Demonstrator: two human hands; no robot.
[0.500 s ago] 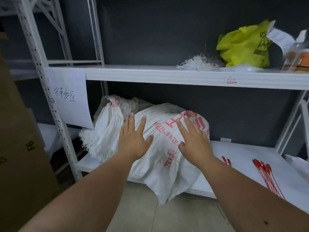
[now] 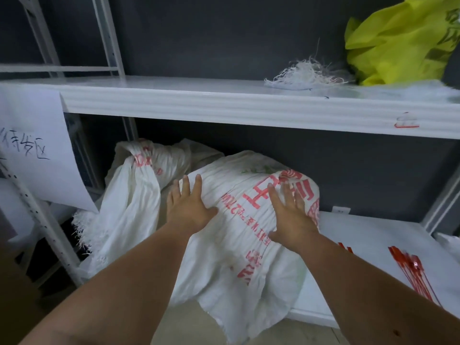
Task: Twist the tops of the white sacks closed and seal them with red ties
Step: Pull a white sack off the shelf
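Observation:
A full white sack with red print (image 2: 239, 245) lies on the lower shelf (image 2: 373, 245), its loose end drooping over the front edge. My left hand (image 2: 188, 206) rests flat on its left side with fingers spread. My right hand (image 2: 291, 215) lies flat on its top right, fingers straight. Behind and to the left stands a second white sack (image 2: 139, 185), its neck gathered and its frayed end hanging down. A bunch of red ties (image 2: 410, 275) lies on the shelf at the right, apart from both hands.
The upper shelf (image 2: 224, 103) runs close above the sacks and carries a yellow-green bag (image 2: 398, 43) and a tuft of white fibres (image 2: 306, 75). A handwritten paper sign (image 2: 42, 150) hangs from the perforated left upright (image 2: 44, 225). Brown cardboard fills the far left.
The camera has come closer to the shelves. Both hands have slid a little further up the front sack and still lie flat on it.

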